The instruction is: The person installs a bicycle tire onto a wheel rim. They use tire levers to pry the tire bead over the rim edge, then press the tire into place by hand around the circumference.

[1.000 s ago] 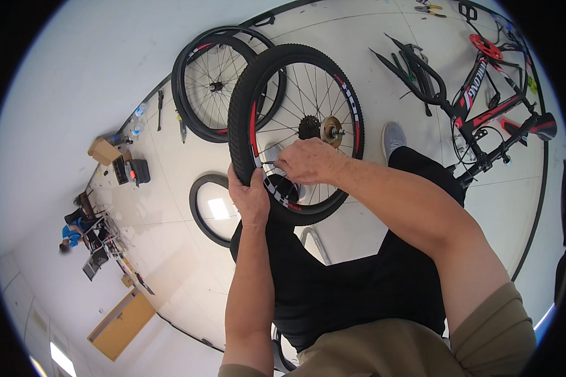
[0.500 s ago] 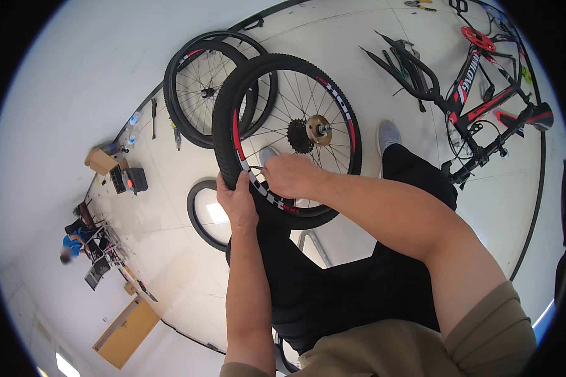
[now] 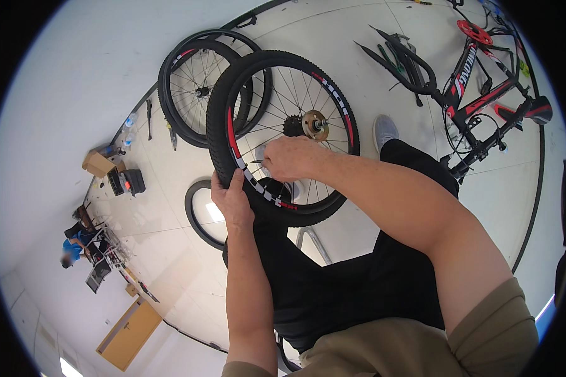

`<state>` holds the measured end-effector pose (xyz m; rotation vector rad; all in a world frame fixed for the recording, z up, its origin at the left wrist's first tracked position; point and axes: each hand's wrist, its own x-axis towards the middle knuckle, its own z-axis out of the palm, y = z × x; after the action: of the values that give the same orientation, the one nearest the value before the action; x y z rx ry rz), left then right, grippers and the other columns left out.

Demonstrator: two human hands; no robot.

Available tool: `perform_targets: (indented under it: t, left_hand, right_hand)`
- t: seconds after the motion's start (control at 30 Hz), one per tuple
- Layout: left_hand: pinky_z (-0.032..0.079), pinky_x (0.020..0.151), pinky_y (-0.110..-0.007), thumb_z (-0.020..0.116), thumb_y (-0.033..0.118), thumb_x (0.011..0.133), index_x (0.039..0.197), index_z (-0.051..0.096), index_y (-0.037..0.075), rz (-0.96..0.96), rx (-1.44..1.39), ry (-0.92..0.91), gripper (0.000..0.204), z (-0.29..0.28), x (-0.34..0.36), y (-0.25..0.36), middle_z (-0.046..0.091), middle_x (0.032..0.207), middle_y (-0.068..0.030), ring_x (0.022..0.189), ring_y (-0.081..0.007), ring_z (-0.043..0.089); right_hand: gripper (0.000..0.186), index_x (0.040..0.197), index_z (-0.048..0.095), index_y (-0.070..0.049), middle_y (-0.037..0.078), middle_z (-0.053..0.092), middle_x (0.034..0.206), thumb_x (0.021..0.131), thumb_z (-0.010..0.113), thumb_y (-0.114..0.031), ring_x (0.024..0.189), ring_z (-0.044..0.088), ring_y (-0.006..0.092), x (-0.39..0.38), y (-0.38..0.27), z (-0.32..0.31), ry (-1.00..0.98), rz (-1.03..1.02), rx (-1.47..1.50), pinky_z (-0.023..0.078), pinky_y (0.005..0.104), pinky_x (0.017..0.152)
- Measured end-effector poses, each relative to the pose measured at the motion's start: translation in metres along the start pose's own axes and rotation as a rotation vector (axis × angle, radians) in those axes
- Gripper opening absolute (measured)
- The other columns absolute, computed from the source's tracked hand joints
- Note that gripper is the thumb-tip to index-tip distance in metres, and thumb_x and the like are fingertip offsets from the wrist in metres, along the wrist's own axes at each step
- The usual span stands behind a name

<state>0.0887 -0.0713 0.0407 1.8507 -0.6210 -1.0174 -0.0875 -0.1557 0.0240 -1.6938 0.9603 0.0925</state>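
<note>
I hold a bicycle wheel (image 3: 333, 94) upright over my lap; it has a knobbly black tyre, a black rim with red and white marks, and a sprocket at the hub. My left hand (image 3: 233, 201) grips the tyre at its lower left edge. My right hand (image 3: 289, 158) reaches in among the spokes and pinches a small thin tool or valve by the rim. A second wheel (image 3: 198, 81) leans against the wall just behind the first.
A loose black tyre (image 3: 198, 217) lies on the floor below the wheel. A red and black bike frame (image 3: 484, 94) stands at the right beside mudguards (image 3: 396, 53). Hand tools and a box (image 3: 100, 163) line the wall. A person in blue (image 3: 72, 251) sits far left.
The wheel has shifted a little left and up in view, and the hub now sits clear of my right hand. Both hands keep their hold on it.
</note>
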Motion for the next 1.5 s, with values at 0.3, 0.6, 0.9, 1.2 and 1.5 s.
perform_targets:
  t: [0.3,0.6,0.9,1.2,1.5]
  left_hand:
    - [0.052,0.076,-0.029,0.067,-0.001,0.093,0.12,0.06,-0.006,0.067,0.0,-0.034,0.028,-0.004,-0.001,-0.004,0.067,0.102,-0.0079,0.085,-0.0144,0.063]
    - [0.053,0.076,-0.029,0.068,-0.001,0.092,0.12,0.06,-0.007,0.014,0.027,0.021,0.03,-0.002,0.001,-0.003,0.067,0.101,-0.0082,0.084,-0.0152,0.063]
    - [0.053,0.079,-0.029,0.071,0.001,0.09,0.12,0.061,-0.008,0.059,0.113,0.04,0.033,-0.001,0.004,-0.001,0.068,0.103,-0.0089,0.085,-0.0153,0.064]
    - [0.053,0.081,-0.028,0.07,0.0,0.092,0.118,0.063,-0.007,0.048,-0.029,-0.043,0.028,-0.002,0.006,-0.001,0.069,0.104,-0.0079,0.087,-0.0148,0.065]
    - [0.052,0.08,-0.028,0.07,0.002,0.091,0.118,0.061,-0.007,0.091,0.015,-0.038,0.03,0.001,0.008,-0.002,0.069,0.102,-0.0083,0.086,-0.0149,0.064]
  right_hand:
    - [0.037,0.109,0.073,-0.002,0.023,0.072,0.107,0.098,0.053,-0.03,0.105,0.068,0.0405,0.006,-0.001,0.009,0.003,0.034,0.105,0.052,0.0485,0.096]
    - [0.036,0.11,0.073,-0.002,0.023,0.072,0.107,0.097,0.053,-0.029,0.105,0.068,0.0408,0.01,0.002,0.013,-0.032,-0.011,0.128,0.053,0.0482,0.094]
    - [0.036,0.106,0.073,-0.003,0.022,0.072,0.104,0.098,0.052,-0.031,0.103,0.068,0.0402,0.009,0.002,0.009,0.012,0.052,0.069,0.053,0.0495,0.093]
    - [0.037,0.107,0.073,-0.002,0.021,0.072,0.108,0.098,0.052,-0.031,0.105,0.069,0.0395,0.009,0.002,0.003,0.001,0.054,0.098,0.053,0.0494,0.094]
    - [0.038,0.11,0.074,-0.004,0.022,0.072,0.109,0.098,0.052,-0.032,0.105,0.069,0.0398,0.007,0.0,0.001,-0.015,0.079,0.046,0.053,0.0493,0.096]
